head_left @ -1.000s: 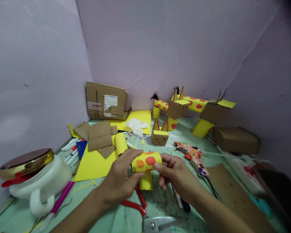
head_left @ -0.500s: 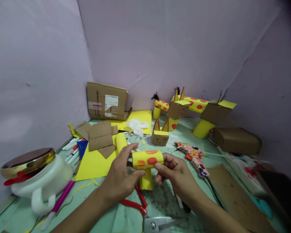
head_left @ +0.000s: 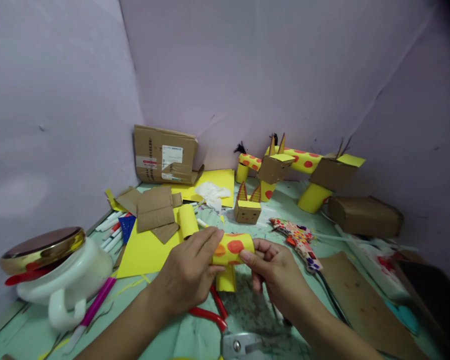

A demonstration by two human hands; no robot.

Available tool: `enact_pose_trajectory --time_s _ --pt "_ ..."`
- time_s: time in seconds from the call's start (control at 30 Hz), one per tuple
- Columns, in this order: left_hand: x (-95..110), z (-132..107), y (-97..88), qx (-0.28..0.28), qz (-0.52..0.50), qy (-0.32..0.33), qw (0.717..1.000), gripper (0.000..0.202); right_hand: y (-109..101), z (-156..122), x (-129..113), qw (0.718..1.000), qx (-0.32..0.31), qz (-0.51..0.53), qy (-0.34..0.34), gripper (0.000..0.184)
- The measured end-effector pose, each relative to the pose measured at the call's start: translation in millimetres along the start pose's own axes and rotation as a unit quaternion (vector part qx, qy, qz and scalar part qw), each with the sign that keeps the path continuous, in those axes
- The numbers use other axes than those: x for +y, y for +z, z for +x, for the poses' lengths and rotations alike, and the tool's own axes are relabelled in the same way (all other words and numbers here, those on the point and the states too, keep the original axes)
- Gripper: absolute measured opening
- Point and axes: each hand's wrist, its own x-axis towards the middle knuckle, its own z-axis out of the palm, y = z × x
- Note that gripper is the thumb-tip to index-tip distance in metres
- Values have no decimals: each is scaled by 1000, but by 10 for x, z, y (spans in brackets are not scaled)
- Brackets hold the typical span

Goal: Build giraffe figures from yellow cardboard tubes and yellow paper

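Note:
Both my hands hold a yellow paper tube with orange and red spots [head_left: 233, 247], low in the middle of the table. My left hand [head_left: 189, 272] wraps its fingers over the tube's left end. My right hand [head_left: 275, 272] pinches the tube's right end with thumb and fingers. A plain yellow tube leg [head_left: 226, 281] stands upright under the spotted tube, touching it. Red-handled scissors [head_left: 217, 320] lie on the green table just below my hands.
A small cardboard animal head [head_left: 247, 209] sits behind the tube. Two spotted giraffe models [head_left: 303, 170] stand at the back right. A white jar with gold lid [head_left: 56, 272] is at left. Yellow paper [head_left: 144, 252], cardboard scraps [head_left: 153, 210], markers [head_left: 110, 232] and a cardboard box [head_left: 365, 216] lie around.
My left hand's fingers have closed further over the tube's left end, and the tube has tilted and shifted slightly right. My right hand stays on the right end.

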Motion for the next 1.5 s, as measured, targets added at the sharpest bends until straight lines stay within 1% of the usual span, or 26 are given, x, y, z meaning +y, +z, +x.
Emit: enact_pose_trajectory --time_s 0.2,0.3,0.33,0.37,0.4,0.43,0.47,0.5,0.53,0.57,0.6,0.63,0.67,0.7,0.73,0.83,0.9,0.97,1.07,1.13,1.17,1.23,1.3,1.4,1.47,1.5 --pt "29 -47 39 43 -13 23 999 49 67 -76 -27 999 33 -4 -11 28" --pt "-22 -57 31 48 -18 21 998 48 73 -68 -101 1000 1 3 -18 27" --pt "-49 -47 16 51 -27 5 998 47 59 -57 -139 1000 -8 9 -26 29" --pt "-78 -29 -8 58 -39 -27 997 45 34 -44 -180 999 -8 17 -40 33" --pt "-111 -4 -42 68 -58 -81 993 43 0 -27 -220 998 4 25 -58 37" --pt "-145 27 -84 84 -86 -157 980 42 -41 -8 -257 996 25 34 -78 40" --pt "-183 61 -133 103 -126 -246 955 42 -85 13 -286 993 50 41 -96 40" --pt "-223 96 -185 127 -179 -336 916 44 -128 37 -307 991 69 46 -105 39" --pt "-266 129 -237 157 -243 -411 864 47 -166 61 -318 990 81 46 -105 37" --pt "-313 158 -286 194 -313 -466 804 49 -195 85 -319 991 86 42 -96 35" --pt "-360 182 -329 233 -379 -498 745 47 -213 108 -311 992 87 32 -80 35" --pt "-407 198 -362 269 -430 -513 693 42 -219 130 -294 995 83 16 -60 34" --pt "-451 209 -386 296 -466 -520 652 34 -215 148 -270 996 78 -8 -37 33" --pt "-488 213 -401 310 -487 -524 626 25 -205 164 -241 997 69 -36 -14 31" --pt "-516 213 -407 312 -499 -530 610 18 -191 177 -207 996 59 -66 5 29" --pt "-540 205 -394 280 -520 -548 593 10 -159 206 -102 986 27 -161 19 24" --pt "-515 200 -377 234 -547 -561 576 11 -141 219 -49 974 24 -227 3 24" --pt "-479 193 -361 174 -580 -570 555 16 -100 222 -18 956 35 -290 -10 26" --pt "-442 174 -339 81 -627 -555 541 32 20 194 2 923 43 -383 -7 40" --pt "-441 156 -327 42 -643 -535 546 43 105 159 11 896 43 -443 -2 54" --pt "-448 150 -325 35 -645 -529 550 46 135 140 12 885 42 -464 0 58" --pt "-474 144 -332 60 -632 -536 556 44 154 104 -10 870 37 -492 4 64" --pt "-509 148 -354 118 -605 -553 560 36 131 90 -91 852 43 -522 8 66" --pt "-566 160 -389 197 -564 -576 558 21 129 164 -320 826 88 -557 -31 59" --pt "-600 160 -395 227 -545 -589 553 15 233 295 -476 828 91 -549 -73 51" --pt "-616 156 -391 238 -536 -595 549 14 324 380 -529 829 72 -548 -80 51"
